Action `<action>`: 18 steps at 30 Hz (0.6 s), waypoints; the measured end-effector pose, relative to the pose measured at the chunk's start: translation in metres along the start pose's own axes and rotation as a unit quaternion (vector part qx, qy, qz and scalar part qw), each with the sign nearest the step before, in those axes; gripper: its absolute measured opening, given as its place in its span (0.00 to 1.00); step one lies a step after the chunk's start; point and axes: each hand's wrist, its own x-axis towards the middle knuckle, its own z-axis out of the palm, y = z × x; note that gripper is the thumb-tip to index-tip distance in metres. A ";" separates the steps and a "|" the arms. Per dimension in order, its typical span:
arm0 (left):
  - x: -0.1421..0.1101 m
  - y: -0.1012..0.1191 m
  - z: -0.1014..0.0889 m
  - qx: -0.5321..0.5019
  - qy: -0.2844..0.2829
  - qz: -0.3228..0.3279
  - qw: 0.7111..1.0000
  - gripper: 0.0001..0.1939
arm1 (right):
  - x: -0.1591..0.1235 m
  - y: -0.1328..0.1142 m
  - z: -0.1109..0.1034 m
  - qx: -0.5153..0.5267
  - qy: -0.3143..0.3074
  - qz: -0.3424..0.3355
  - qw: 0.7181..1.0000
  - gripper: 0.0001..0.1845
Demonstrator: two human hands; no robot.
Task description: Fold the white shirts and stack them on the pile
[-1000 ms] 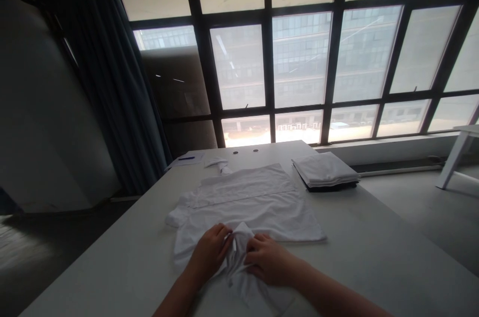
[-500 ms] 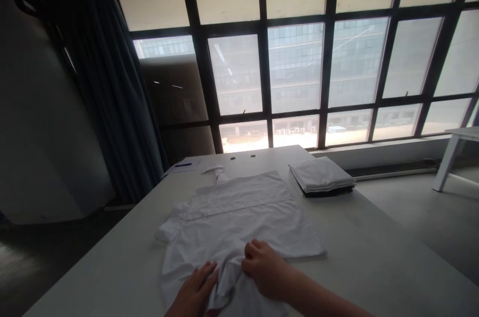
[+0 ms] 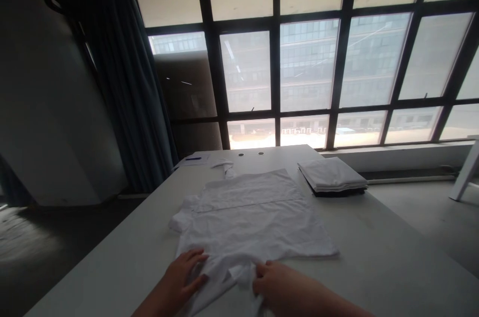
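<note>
While the left hand point(image 3: 178, 278) lay spread on the white shirt point(image 3: 247, 222) and the right hand point(image 3: 280, 281) pinched its near fold point(image 3: 245, 276), a hard rightward tug risked creasing it.

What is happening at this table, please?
A person handles a white garment spread on a white table. The left hand lies open on its near left part; the right hand grips cloth at the near side. A folded stack lies farther off, to the right.

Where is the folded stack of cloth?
In the head view, the folded stack sits on the table near its right edge, right of the white garment.
</note>
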 end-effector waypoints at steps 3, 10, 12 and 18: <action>-0.003 0.013 -0.003 -0.022 -0.019 -0.009 1.000 0.28 | 0.003 -0.006 -0.011 0.066 -0.108 0.002 0.992 0.17; -0.016 0.052 -0.014 -0.116 -0.107 -0.058 0.986 0.25 | -0.003 0.010 -0.052 0.371 -0.297 -0.022 0.880 0.21; -0.015 0.061 -0.015 -0.110 -0.107 -0.049 0.987 0.24 | -0.008 0.016 -0.068 0.466 -0.261 0.005 0.845 0.23; -0.006 0.057 -0.015 -0.156 -0.031 -0.041 0.986 0.35 | -0.001 0.066 -0.115 0.716 0.360 0.090 0.592 0.22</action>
